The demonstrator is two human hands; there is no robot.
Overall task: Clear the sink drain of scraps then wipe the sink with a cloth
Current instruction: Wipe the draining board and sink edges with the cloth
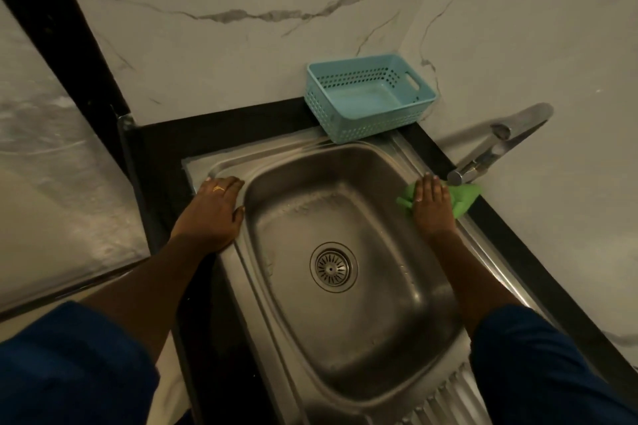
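A steel sink fills the middle of the view. Its round drain strainer shows no scraps that I can make out. A green cloth lies on the sink's right rim, under the tap. My right hand lies flat on the cloth with straight fingers, pressing it against the rim. My left hand, with a ring on one finger, rests flat on the sink's left rim and holds nothing.
A light blue perforated basket, with nothing in it, stands on the dark counter behind the sink. A chrome tap juts from the right over the rim. Marble wall panels rise behind and to the right. Drainboard ridges show at the bottom.
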